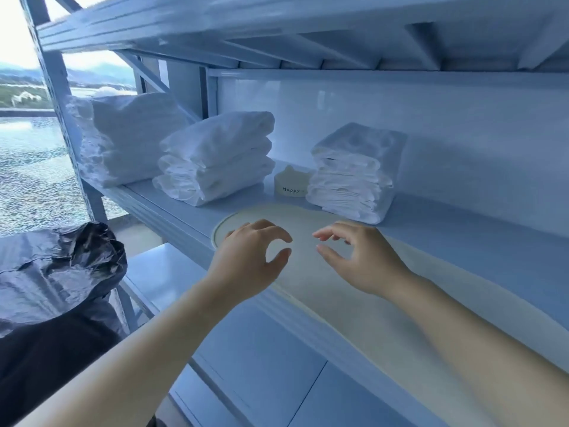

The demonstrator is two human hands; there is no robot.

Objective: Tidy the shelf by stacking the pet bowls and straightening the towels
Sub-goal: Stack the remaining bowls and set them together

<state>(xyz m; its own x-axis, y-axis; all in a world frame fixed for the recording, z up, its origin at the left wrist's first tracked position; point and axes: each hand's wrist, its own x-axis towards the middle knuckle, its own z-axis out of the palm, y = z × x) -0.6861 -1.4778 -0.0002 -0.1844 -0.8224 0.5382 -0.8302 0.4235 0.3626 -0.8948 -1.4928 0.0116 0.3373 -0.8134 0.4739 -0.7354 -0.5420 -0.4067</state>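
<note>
Our left hand (246, 260) and right hand (363, 257) hover mid-frame, fingers loosely curled, holding nothing. Under the left lies a smooth, pale round dish (222, 231), blurred; we cannot tell if we touch it. Behind it, a cream cat-eared bowl (291, 183) stands apart, so stacking looks undone. The soft white towel piles (215, 158) sit folded but uneven.

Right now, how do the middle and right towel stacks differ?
The middle towel stack is wide, with few thick rounded folds; the right towel stack is narrower, with many thin layers. The middle one sits left of the cat-eared bowl, the right one right of it. Both white, same shelf.
</note>
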